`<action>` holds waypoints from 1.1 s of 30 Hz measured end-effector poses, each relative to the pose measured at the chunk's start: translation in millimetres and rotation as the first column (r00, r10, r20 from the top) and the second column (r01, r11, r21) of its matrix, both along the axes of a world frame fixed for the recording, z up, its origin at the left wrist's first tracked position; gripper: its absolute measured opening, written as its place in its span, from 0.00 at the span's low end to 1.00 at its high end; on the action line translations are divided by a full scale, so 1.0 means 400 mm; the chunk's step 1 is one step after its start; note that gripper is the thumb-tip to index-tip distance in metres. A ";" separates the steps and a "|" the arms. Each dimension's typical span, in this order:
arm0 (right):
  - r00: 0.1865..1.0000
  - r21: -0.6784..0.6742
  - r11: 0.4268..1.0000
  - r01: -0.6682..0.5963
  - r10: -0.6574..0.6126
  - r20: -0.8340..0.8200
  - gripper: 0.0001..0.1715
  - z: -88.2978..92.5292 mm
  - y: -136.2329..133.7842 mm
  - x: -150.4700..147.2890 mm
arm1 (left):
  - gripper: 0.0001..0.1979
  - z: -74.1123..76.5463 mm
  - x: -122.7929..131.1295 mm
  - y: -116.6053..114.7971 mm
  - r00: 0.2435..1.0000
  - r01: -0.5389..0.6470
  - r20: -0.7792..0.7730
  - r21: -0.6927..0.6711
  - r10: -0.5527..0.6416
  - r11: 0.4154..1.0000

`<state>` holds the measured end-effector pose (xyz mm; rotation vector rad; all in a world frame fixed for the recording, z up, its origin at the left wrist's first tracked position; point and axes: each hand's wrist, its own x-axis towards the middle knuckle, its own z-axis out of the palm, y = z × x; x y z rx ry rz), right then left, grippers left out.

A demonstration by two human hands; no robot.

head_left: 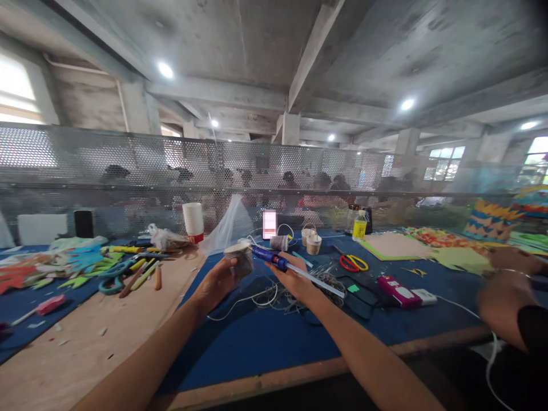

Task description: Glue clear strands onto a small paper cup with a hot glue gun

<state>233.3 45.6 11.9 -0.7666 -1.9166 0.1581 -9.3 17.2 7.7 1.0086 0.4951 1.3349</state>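
Observation:
Near the middle of the head view, my left hand is closed round a small greyish cup with a pale rim, tilted on its side. The cup's covering is too blurred to make out. My right hand grips a blue hot glue gun, its nozzle pointing left at the cup's rim; whether they touch I cannot tell. A long translucent glue stick sticks out of the gun's back end, over my wrist. Beneath and behind that hand lies a loose tangle of grey cord on the blue mat.
Scissors, a purple box and coloured sheets lie right. Small cups and a yellow-labelled bottle stand behind. Tools and stacked paper cups are left. Another person's hand is far right. A perforated screen closes the back.

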 end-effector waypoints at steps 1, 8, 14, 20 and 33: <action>1.000 -0.006 1.000 -0.002 0.002 -0.006 0.23 0.001 0.000 0.000 | 0.23 0.000 -0.001 0.000 1.000 -0.007 -0.001 -0.001 0.007 1.000; 1.000 -0.010 1.000 0.025 -0.025 -0.010 0.23 -0.003 0.003 -0.001 | 0.27 -0.002 -0.002 0.002 1.000 0.010 0.022 -0.006 -0.010 1.000; 0.998 0.002 0.998 0.057 -0.057 -0.001 0.22 -0.005 0.002 -0.002 | 0.24 -0.003 -0.005 0.000 1.000 -0.006 0.011 -0.021 0.006 1.000; 1.000 -0.005 1.000 -0.022 0.022 0.009 0.20 0.003 -0.008 0.001 | 0.23 0.007 0.004 -0.005 0.999 -0.021 0.028 0.006 0.021 1.000; 0.998 -0.003 0.998 -0.064 0.064 0.012 0.19 -0.001 -0.010 -0.001 | 0.20 -0.001 0.006 -0.001 1.000 -0.012 -0.002 0.012 0.012 1.000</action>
